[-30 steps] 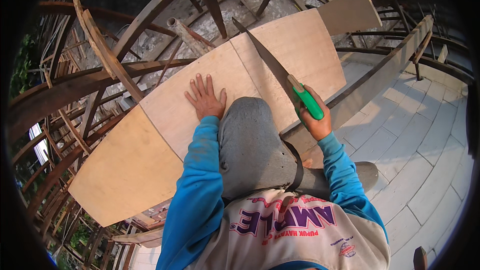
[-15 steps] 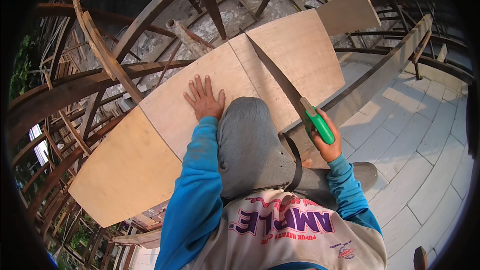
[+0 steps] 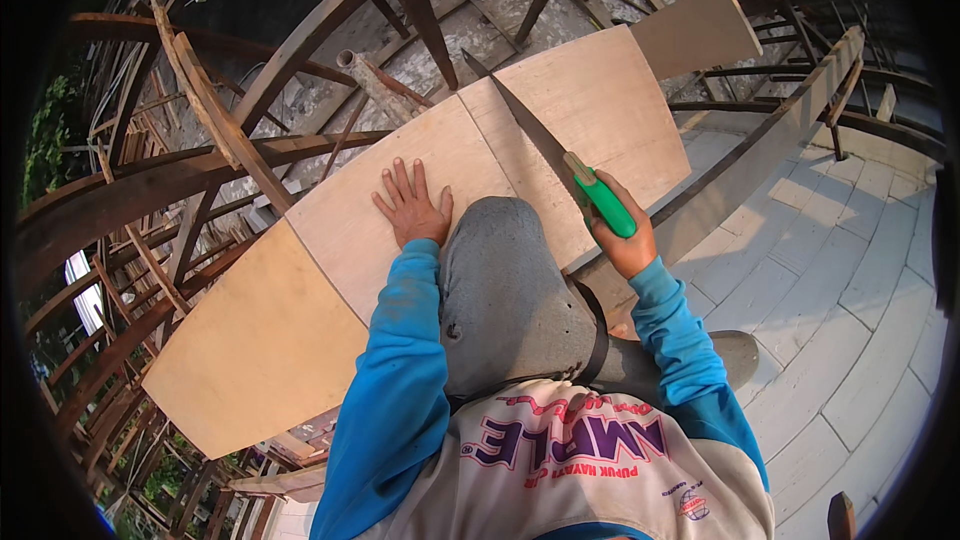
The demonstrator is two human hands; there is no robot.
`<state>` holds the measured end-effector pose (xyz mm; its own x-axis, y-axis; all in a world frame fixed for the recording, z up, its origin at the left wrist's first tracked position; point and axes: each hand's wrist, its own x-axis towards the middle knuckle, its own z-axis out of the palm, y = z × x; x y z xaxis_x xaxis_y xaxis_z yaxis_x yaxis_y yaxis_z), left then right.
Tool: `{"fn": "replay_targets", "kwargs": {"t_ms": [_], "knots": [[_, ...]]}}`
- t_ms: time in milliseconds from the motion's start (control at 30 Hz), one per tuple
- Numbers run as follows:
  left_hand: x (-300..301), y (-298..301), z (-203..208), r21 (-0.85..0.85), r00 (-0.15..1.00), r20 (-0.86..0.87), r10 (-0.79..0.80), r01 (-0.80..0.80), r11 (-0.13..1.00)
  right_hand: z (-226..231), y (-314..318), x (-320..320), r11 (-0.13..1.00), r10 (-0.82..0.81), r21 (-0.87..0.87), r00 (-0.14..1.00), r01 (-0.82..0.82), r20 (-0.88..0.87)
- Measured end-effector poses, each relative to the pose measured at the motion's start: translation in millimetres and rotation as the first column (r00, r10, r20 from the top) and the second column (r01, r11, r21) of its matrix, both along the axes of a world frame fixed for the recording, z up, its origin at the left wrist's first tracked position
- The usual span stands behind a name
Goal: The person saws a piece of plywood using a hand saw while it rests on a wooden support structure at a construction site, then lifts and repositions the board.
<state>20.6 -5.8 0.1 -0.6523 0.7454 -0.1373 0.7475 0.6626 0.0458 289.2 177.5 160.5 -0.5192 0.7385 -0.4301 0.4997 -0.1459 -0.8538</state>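
A handsaw (image 3: 535, 125) with a green handle is gripped in my right hand (image 3: 628, 236). Its blade slants up and left over a pale plywood sheet (image 3: 610, 100), and the tip reaches past the sheet's far edge. Whether the teeth are in the wood I cannot tell. To the left of the blade a dark straight line crosses the plywood. My left hand (image 3: 412, 208) lies flat on the sheet with fingers spread, left of my knee (image 3: 490, 260), which rests on the plywood.
Curved dark timber ribs (image 3: 300, 40) rise beyond and left of the sheet. A yellowish panel (image 3: 255, 340) adjoins it at the left, and a brown board (image 3: 697, 28) lies at its far right end. White planking (image 3: 840, 340) spreads along the right, beside a long timber beam (image 3: 770, 155).
My right hand and the saw have moved forward and left, and the blade tip sticks out farther beyond the plywood's edge. My left hand stays in place on the sheet.
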Motion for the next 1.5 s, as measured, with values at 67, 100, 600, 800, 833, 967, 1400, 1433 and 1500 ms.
{"fn": "replay_targets", "kwargs": {"t_ms": [67, 100, 600, 800, 833, 967, 1400, 1433, 1500], "knots": [[-4.3, -11.2, 6.8, 0.027, 1.000, -0.019, -0.002, 0.002, 1.000, 35.5, -22.5, 40.0, 0.993, 0.057, 0.106, 0.998, -0.059, 0.027], [-2.9, -6.1, 7.2, 0.028, 1.000, -0.017, -0.005, 0.005, 1.000, 33.8, -20.4, 37.7, 0.993, 0.054, 0.106, 0.998, -0.056, 0.029], [-21.3, 9.3, 24.9, -0.095, 0.987, 0.135, 0.090, -0.078, 0.992, -7.0, -0.1, -21.3, 0.999, 0.044, 0.007, 0.999, -0.044, -0.015], [0.8, -1.7, 17.5, -0.104, 0.985, 0.161, 0.055, -0.038, 0.994, 43.6, -25.9, 34.8, 0.996, -0.006, 0.089, 1.000, 0.005, 0.012], [0.8, -3.8, 18.0, -0.099, 0.985, 0.160, 0.061, -0.045, 0.994, 38.6, -11.7, 4.7, 1.000, -0.017, -0.010, 0.998, 0.017, 0.068], [0.7, 6.2, 1.5, -0.021, 0.991, 0.130, 0.033, -0.031, 0.999, -87.9, 54.0, -124.7, 0.977, -0.025, 0.207, 0.993, 0.048, -0.112], [-7.4, -1.1, 12.1, -0.080, 0.996, 0.079, 0.045, -0.039, 0.996, 25.9, -17.7, 11.3, 1.000, 0.003, 0.028, 1.000, -0.003, 0.016], [-8.7, -2.9, 10.0, -0.084, 0.996, 0.078, 0.037, -0.030, 0.996, -1.0, -6.5, -19.5, 0.999, -0.019, 0.026, 0.999, 0.020, -0.045], [-4.2, 4.2, 3.7, 0.007, 1.000, 0.003, -0.003, 0.003, 1.000, -54.8, 24.7, -75.1, 0.992, -0.036, 0.117, 0.995, 0.047, -0.097]]}}
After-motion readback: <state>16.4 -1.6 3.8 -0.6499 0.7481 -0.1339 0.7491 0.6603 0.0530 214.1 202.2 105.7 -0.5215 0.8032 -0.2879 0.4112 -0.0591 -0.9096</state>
